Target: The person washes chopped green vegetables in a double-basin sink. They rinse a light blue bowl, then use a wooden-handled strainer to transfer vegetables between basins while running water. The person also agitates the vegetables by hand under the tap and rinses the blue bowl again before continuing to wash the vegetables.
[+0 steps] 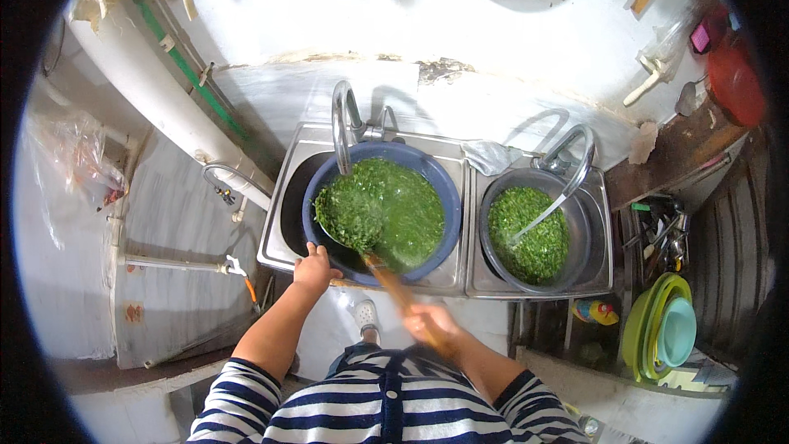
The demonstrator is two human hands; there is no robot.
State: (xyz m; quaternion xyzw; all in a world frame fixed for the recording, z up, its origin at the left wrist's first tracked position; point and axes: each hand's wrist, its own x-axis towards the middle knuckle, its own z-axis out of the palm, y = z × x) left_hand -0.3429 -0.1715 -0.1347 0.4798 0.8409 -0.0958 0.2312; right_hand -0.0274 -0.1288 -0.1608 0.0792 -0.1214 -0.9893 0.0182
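Observation:
A blue plastic basin stands over the left sink bowl, holding chopped green leaves in greenish water. My right hand is closed around the wooden handle of a round scoop or strainer, blurred by motion. The scoop's head lies inside the basin at the left, heaped with wet leaves. My left hand rests at the basin's lower-left rim by the sink's front edge; whether its fingers grip the rim I cannot tell. In the right bowl a grey basin holds more chopped leaves.
A curved faucet reaches over the blue basin. The right faucet sends a stream of water into the grey basin. A grey cloth lies between them. Stacked green basins and a yellow bottle stand at the right.

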